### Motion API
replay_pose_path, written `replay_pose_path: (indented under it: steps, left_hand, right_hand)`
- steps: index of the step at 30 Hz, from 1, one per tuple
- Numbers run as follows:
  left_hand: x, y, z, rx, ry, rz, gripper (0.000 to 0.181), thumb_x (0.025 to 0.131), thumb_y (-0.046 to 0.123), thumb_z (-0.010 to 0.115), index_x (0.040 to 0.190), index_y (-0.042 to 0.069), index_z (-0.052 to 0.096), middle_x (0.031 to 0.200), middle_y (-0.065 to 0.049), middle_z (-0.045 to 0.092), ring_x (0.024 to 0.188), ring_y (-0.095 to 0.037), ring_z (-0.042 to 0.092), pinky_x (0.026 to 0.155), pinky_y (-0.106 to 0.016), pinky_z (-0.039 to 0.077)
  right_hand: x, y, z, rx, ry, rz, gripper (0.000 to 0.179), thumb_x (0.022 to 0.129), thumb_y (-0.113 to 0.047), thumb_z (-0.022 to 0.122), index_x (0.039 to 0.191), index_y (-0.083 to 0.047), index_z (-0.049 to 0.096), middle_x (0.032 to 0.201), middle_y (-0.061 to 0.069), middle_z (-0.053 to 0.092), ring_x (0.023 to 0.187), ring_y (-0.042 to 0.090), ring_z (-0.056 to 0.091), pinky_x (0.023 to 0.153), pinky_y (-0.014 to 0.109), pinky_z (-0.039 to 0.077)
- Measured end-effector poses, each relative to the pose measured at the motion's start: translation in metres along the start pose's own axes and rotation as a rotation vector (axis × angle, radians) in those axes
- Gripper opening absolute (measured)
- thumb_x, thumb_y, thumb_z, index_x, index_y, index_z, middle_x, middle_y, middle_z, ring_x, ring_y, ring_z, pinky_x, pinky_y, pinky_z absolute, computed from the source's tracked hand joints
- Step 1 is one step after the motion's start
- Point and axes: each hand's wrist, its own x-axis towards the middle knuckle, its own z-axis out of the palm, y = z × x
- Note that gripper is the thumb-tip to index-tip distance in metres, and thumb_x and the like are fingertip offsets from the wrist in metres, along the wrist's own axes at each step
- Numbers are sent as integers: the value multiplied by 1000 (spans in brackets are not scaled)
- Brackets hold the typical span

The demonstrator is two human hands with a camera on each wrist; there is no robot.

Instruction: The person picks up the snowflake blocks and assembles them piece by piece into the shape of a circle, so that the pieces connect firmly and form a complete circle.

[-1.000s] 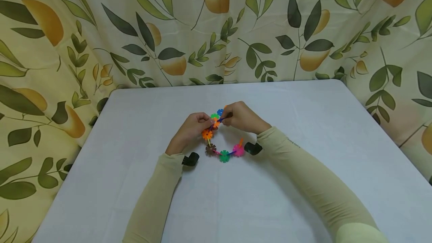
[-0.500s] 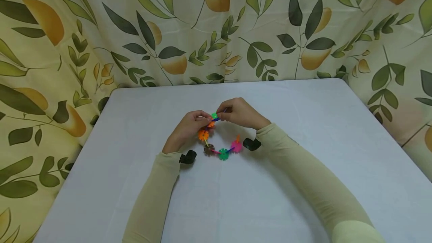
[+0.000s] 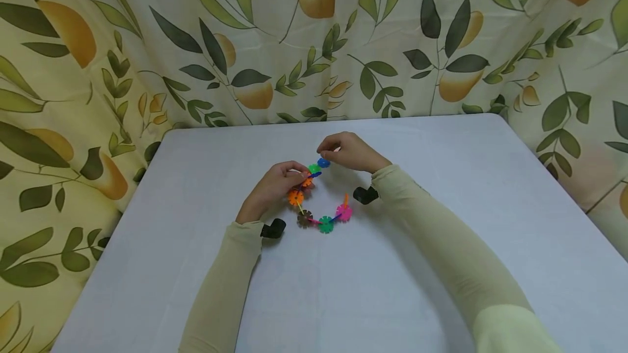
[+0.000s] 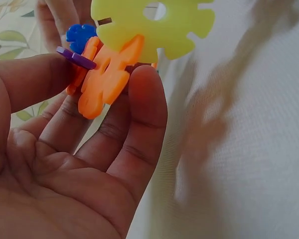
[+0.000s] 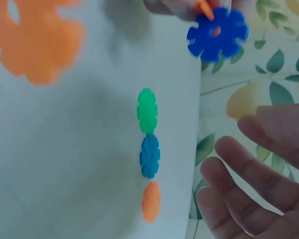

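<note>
My left hand [image 3: 279, 184] holds a chain of flower-shaped interlocking discs, pinching it near an orange disc [image 4: 102, 82] and a purple disc [image 4: 75, 58]. At that end a dark blue disc [image 5: 218, 34] sticks out past my fingers. A yellow disc [image 4: 179, 30] is close to the left wrist camera. From my hand the chain curves round through a brown disc [image 3: 305, 218] and a green disc [image 3: 326, 225] to a pink disc [image 3: 344, 212]. My right hand [image 3: 350, 151] hovers beyond the chain, fingers loosely spread, nothing between them in the right wrist view.
On the white table [image 3: 392, 287], a loose green disc [image 5: 147, 110], a lighter blue disc [image 5: 150, 156] and an orange disc [image 5: 151, 201] lie in a row near my right hand. A leaf-patterned curtain [image 3: 294, 70] hangs behind the table.
My right hand has let go of the dark blue disc at the chain's end and moved up and away, uncovering the loose blue disc. The left hand has shifted slightly left with the chain.
</note>
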Motion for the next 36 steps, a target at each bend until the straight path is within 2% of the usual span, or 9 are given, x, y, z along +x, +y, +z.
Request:
replay_pose_path:
  steps: [5,9,13,18,22,24,27,30,36]
  left_hand:
    - [0,0,-2,1,-23,10,25,112,23,60,128,5,65,108,-10,80,98,-25,74,98,-38,53]
    - [1,2,-4,9,-39,35,24,112,22,60,128,4,65,108,-10,80,98,-25,75,99,-37,54]
    - [2,3,-6,31,-54,67,25,111,21,60,127,3,65,107,-10,80,97,-25,74,97,-36,53]
    - [0,-2,-7,41,-52,88,23,111,20,60,125,3,66,105,-11,80,94,-24,74,94,-35,52]
    - [-1,-7,-4,14,-74,90,22,111,18,60,125,2,65,106,-12,80,95,-24,75,95,-34,54]
    - [-1,-7,-2,8,-76,94,22,111,18,59,125,2,65,107,-11,80,97,-23,75,96,-34,54]
    - [-3,-6,0,14,-63,99,22,111,18,59,124,2,65,105,-11,80,96,-23,75,97,-35,53]
    - [-6,-10,1,25,-55,101,21,111,18,60,123,2,66,104,-10,81,93,-22,75,93,-33,54]
    - [-6,-13,1,17,-66,123,21,110,17,60,121,0,66,103,-13,80,90,-21,75,89,-31,54]
  right_hand:
    - [12,6,-3,-11,-79,30,26,103,-5,64,125,7,72,124,21,73,117,35,64,101,51,52]
    - [23,10,-5,-41,-156,66,29,103,-6,64,130,3,72,134,18,70,126,37,61,108,53,49]
    - [31,16,-1,-47,-196,93,31,102,-6,64,131,-2,74,140,15,68,133,39,56,111,55,46]
    - [37,25,12,-56,-230,42,30,97,-3,69,126,-1,77,132,14,73,124,36,62,108,50,49]
    - [35,31,21,-74,-247,63,29,95,-2,74,123,-2,78,129,14,73,118,33,64,108,48,50]
    - [35,32,23,-101,-242,77,28,95,-3,77,122,-4,79,128,14,71,117,31,62,108,47,49]
    - [35,33,27,-171,-232,56,25,94,-4,79,119,-7,81,121,12,70,113,31,60,105,46,49]
    - [33,31,34,-233,-225,51,22,94,-6,81,115,-10,81,113,8,67,109,30,56,100,45,47]
    - [29,25,39,-269,-174,62,17,90,-6,85,104,-11,77,102,3,66,102,27,52,91,41,44]
